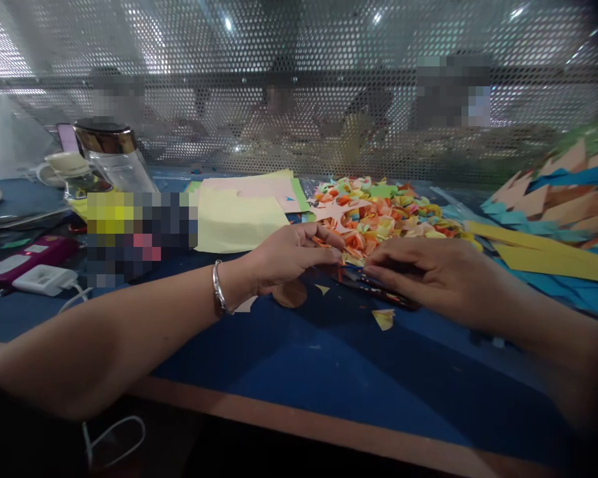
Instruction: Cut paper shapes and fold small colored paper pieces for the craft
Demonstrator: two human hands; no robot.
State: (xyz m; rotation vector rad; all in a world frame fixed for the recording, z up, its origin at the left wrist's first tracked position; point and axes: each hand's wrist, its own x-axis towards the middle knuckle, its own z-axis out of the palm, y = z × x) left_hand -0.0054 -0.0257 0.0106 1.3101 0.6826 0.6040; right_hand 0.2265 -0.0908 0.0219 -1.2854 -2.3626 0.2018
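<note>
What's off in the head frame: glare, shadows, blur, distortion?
All head view: small bright spots show at the perforated screen; dark shadow crosses the blue tabletop; the right forearm softens toward the frame edge, lower corners go dark; fine detail between left hand and right hand is hard to read; mosaic blocks hide part of the yellow bottle.

Paper-craft workspace, apparently a workshop, blue-topped worktable [289,362], 1 perforated metal partition [319,40], figures [451,89] behind it, stacked paper sheets [242,222], heap of small colourful paper pieces [383,212]
</note>
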